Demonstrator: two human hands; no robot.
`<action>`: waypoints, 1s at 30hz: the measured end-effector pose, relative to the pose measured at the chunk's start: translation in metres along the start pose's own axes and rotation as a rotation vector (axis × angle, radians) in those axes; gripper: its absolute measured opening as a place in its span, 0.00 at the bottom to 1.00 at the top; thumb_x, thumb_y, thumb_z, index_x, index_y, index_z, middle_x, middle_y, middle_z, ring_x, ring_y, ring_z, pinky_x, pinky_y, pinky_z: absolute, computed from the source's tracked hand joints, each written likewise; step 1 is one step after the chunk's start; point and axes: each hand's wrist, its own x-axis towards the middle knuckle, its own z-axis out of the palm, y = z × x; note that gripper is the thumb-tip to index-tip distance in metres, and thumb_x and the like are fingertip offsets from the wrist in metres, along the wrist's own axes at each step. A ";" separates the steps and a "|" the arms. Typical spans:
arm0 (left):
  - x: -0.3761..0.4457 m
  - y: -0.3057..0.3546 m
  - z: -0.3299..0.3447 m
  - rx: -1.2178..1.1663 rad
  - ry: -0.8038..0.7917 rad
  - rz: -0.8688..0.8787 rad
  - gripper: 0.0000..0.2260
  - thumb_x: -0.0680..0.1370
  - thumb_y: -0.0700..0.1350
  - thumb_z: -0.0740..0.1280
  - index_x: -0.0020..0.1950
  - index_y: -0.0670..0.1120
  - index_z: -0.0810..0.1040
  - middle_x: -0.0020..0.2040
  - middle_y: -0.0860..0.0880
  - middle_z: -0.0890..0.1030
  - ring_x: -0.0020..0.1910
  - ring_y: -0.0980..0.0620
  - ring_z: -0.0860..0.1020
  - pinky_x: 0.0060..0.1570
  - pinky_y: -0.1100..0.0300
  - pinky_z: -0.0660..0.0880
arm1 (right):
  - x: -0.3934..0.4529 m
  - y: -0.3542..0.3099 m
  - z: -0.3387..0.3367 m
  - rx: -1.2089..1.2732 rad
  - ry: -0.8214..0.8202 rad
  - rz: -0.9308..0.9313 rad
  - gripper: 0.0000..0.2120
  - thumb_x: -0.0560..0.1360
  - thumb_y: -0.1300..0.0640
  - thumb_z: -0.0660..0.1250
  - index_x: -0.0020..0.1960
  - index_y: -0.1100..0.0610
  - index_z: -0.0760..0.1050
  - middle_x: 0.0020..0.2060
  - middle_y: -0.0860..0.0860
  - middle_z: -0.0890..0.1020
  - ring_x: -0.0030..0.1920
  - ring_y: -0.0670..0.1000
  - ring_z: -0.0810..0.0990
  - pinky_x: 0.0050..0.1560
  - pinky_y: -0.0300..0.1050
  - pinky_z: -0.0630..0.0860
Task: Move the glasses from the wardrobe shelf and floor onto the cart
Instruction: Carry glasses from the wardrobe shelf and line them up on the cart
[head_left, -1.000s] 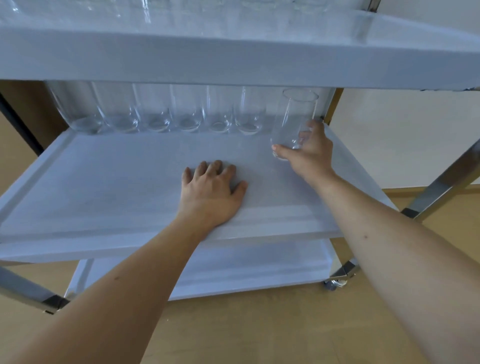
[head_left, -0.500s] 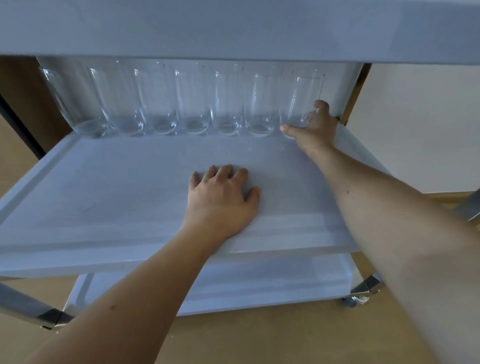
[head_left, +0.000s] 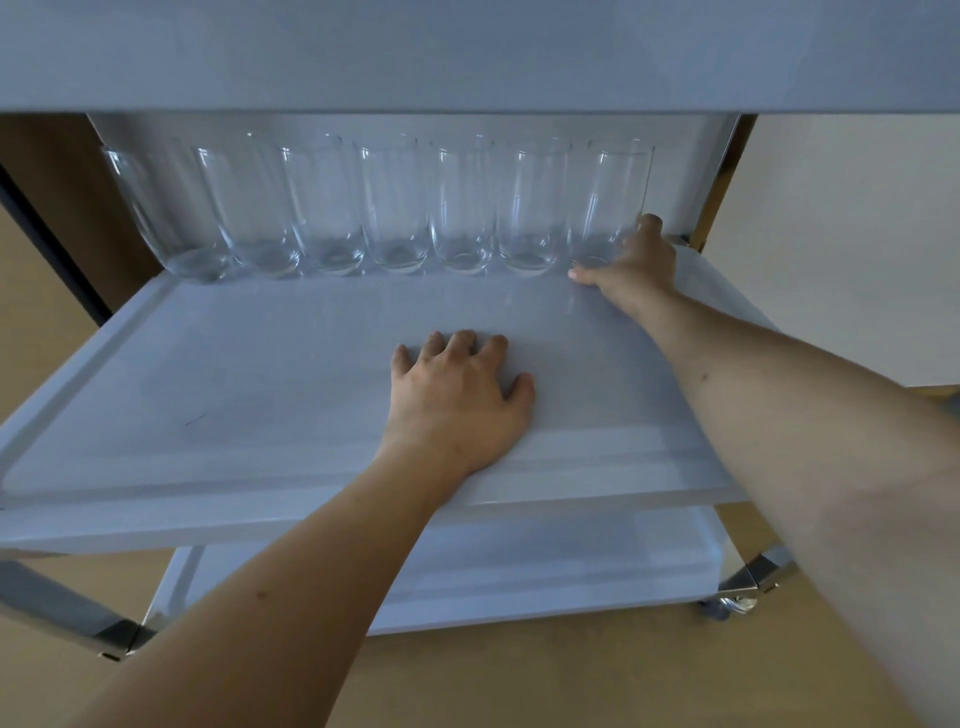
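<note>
Glasses (head_left: 395, 208) along cart shelf (head_left: 208, 395) rear, beneath upper shelf (head_left: 467, 52)

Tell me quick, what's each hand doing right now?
Left hand: open, resting flat on the middle shelf.
Right hand: gripping the rightmost glass.

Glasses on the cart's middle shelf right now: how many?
7, all upright in one row along the back edge of the middle shelf. The rightmost glass is in the right hand grip. The top shelf's surface is out of view, so more may sit there.
</note>
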 end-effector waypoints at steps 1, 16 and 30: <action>0.000 0.000 0.000 0.000 -0.002 0.000 0.23 0.78 0.63 0.51 0.64 0.54 0.74 0.64 0.52 0.77 0.66 0.46 0.71 0.68 0.42 0.63 | -0.002 -0.001 -0.003 0.000 0.000 0.019 0.44 0.62 0.49 0.84 0.68 0.58 0.63 0.61 0.55 0.77 0.60 0.56 0.78 0.49 0.42 0.70; 0.001 0.004 -0.008 -0.007 -0.046 -0.021 0.22 0.78 0.62 0.53 0.64 0.54 0.75 0.64 0.49 0.77 0.65 0.44 0.71 0.65 0.43 0.65 | -0.099 -0.004 -0.046 -0.198 -0.089 -0.099 0.44 0.70 0.45 0.77 0.79 0.55 0.59 0.70 0.59 0.73 0.71 0.61 0.71 0.68 0.49 0.69; -0.024 0.014 -0.031 -0.111 -0.093 -0.072 0.17 0.81 0.54 0.60 0.64 0.48 0.78 0.65 0.46 0.78 0.68 0.41 0.70 0.68 0.48 0.64 | -0.200 -0.004 -0.095 -0.402 -0.207 -0.154 0.31 0.76 0.49 0.71 0.76 0.57 0.68 0.71 0.59 0.72 0.71 0.62 0.68 0.70 0.50 0.66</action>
